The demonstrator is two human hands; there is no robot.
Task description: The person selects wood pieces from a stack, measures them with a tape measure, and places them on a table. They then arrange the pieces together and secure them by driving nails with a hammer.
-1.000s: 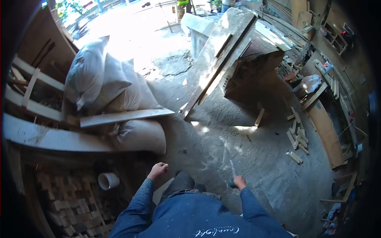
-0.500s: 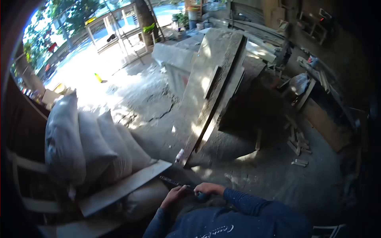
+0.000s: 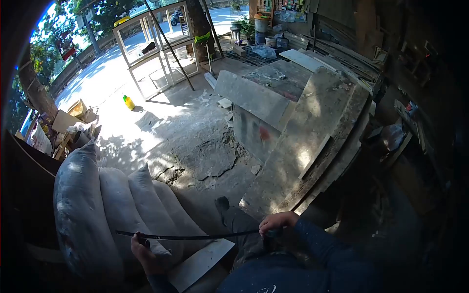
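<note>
A dark tape measure blade (image 3: 195, 238) stretches almost level across the front of my body, sagging slightly. My left hand (image 3: 142, 251) is closed on it near its left end, in front of the stacked sacks. At the other end, my right hand (image 3: 277, 222) is closed around the tape measure's case, which is mostly hidden by the fingers. Below the blade lies a pale board (image 3: 202, 263), apart from both hands.
Full white sacks (image 3: 83, 205) lean together at the left. A large worn slab-like table (image 3: 293, 161) stands ahead to the right. Farther off are a white frame (image 3: 161, 51), a yellow bottle (image 3: 128, 102) and buckets (image 3: 261, 23). The concrete floor (image 3: 205, 161) is cracked.
My hands have moved apart, the left one going left and the right one right, with more blade showing between them. My view has tilted up, and a shoe now shows ahead.
</note>
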